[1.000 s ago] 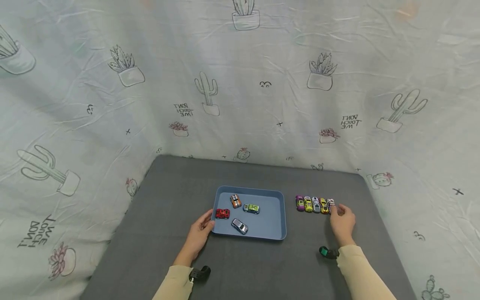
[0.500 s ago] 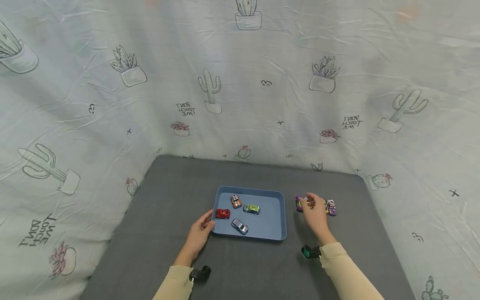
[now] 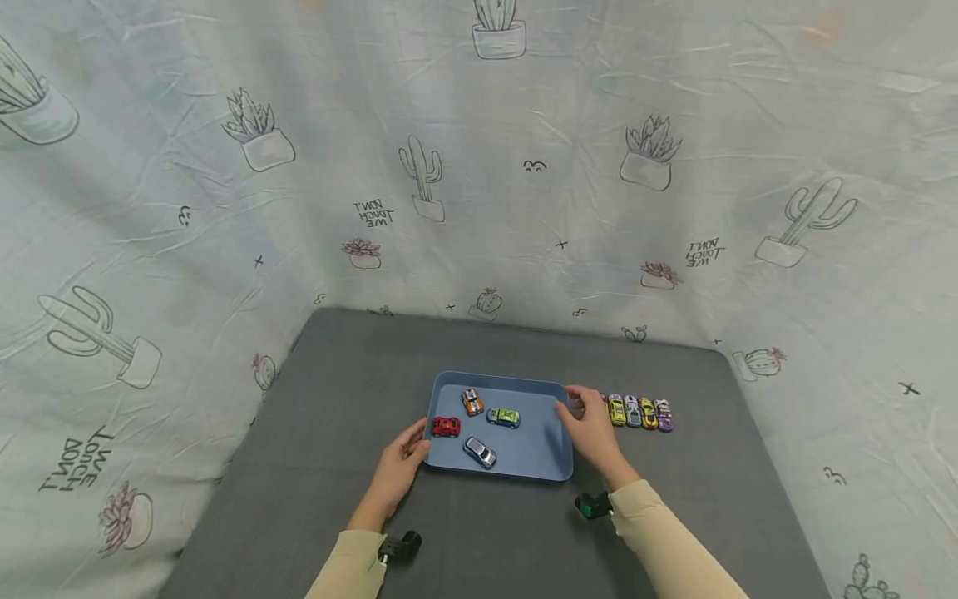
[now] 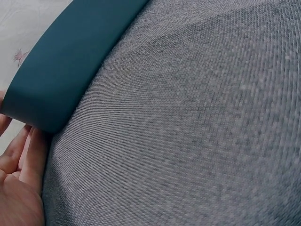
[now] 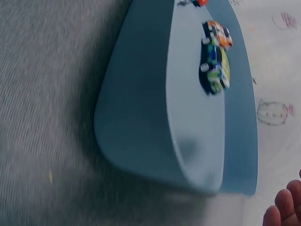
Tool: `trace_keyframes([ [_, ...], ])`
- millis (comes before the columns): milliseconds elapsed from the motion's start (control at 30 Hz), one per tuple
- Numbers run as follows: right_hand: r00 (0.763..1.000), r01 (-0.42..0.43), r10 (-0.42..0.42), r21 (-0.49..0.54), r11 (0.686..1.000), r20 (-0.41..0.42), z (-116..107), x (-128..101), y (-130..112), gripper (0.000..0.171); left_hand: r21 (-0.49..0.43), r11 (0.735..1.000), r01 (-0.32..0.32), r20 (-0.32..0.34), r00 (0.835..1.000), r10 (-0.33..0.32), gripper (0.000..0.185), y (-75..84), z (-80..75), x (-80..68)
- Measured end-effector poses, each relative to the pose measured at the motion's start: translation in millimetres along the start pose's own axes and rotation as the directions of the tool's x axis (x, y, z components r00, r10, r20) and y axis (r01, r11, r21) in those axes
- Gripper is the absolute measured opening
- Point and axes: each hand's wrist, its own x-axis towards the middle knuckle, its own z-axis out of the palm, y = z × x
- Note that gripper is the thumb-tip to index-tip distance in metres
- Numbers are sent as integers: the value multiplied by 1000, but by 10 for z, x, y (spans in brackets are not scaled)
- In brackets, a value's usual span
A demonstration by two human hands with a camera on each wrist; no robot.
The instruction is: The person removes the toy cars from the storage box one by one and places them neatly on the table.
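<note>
A blue tray (image 3: 557, 449) lies on the grey tabletop (image 3: 359, 374); it holds a red car (image 3: 445, 427), an orange car (image 3: 471, 402), a green car (image 3: 504, 417) and a silver car (image 3: 479, 452). My left hand (image 3: 397, 466) rests with straight fingers (image 4: 19, 155) against the tray's near left corner (image 4: 70, 61). My right hand (image 3: 591, 428) hovers at the tray's right rim (image 5: 141, 108), fingers loosely extended, with nothing seen in it. Only its fingertips (image 5: 282, 207) show in the right wrist view, beside the green car (image 5: 216, 66).
A row of toy cars (image 3: 639, 412) stands right of the tray; its left end is hidden behind my right hand. A cactus-print sheet (image 3: 524, 208) walls the table at the back and sides. Bare grey cloth (image 4: 197, 132) lies near my left hand.
My right hand has moved left, from the right end of the car row, across it, to the tray's right rim. The left hand has stayed at the tray's corner.
</note>
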Motion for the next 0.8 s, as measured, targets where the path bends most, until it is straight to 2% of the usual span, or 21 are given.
trace_keyframes([
  [267, 997, 20, -19, -12, 1000, 70, 197, -16, -64, 46, 11, 1000, -27, 5, 1000, 27, 50, 18, 8, -31],
  [600, 991, 45, -37, -54, 998, 130, 364, -30, -81, 47, -19, 1000, 7, 0, 1000, -7, 46, 35, 1, -21],
  [800, 988, 42, -29, -80, 996, 152, 482, -26, -83, 46, -9, 1000, 1, -6, 1000, -1, 46, 37, 12, -22],
])
